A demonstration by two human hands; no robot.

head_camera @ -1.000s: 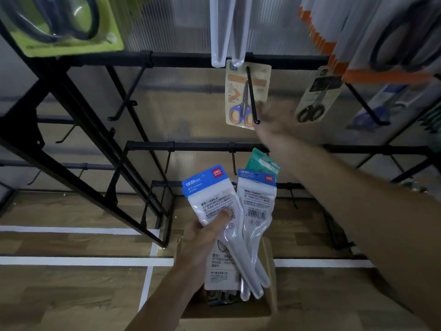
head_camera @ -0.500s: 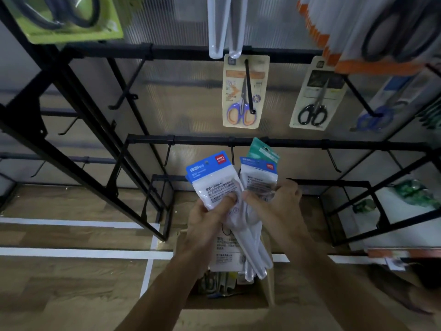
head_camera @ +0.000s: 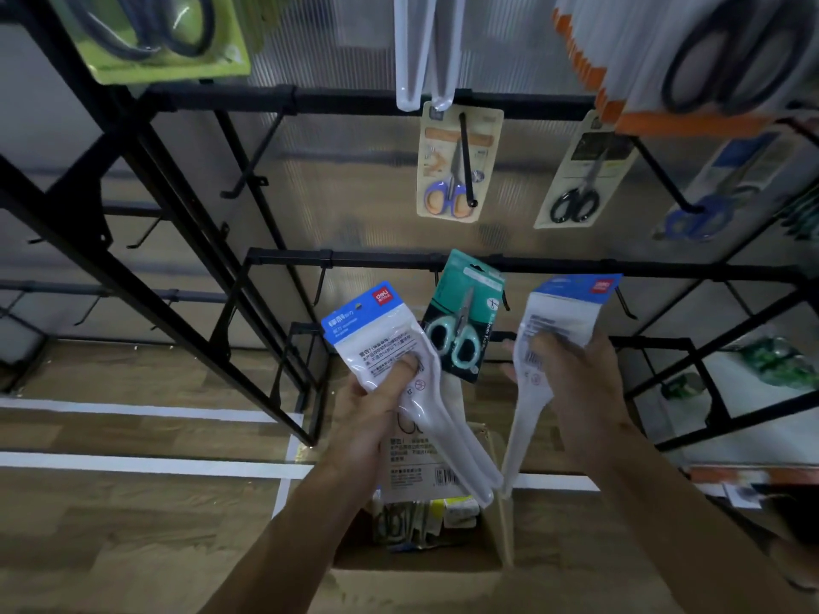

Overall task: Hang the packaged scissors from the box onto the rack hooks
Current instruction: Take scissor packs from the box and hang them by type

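Note:
My left hand (head_camera: 376,405) grips a white scissors pack with a blue header (head_camera: 376,330), and a teal-handled scissors pack (head_camera: 461,330) sticks up behind it in the same grip. My right hand (head_camera: 571,378) holds a second white blue-topped pack (head_camera: 558,312), pulled off to the right and blurred. Both hands are above the open cardboard box (head_camera: 425,565), which holds more packs. On the black rack, a purple-handled scissors card (head_camera: 458,161) hangs on a hook (head_camera: 466,161), and a black-handled card (head_camera: 580,170) hangs to its right.
The lower rack bar (head_camera: 399,261) carries bare hooks just above my hands. Bare hooks also stick out at the left (head_camera: 248,179). Larger packs hang from the top row, green at left (head_camera: 155,37), orange-edged at right (head_camera: 691,59). Wooden floor with white lines lies below.
My right hand came back from the purple scissors card, took one white pack out of the left hand's bundle and drew it to the right. The teal pack now shows in full.

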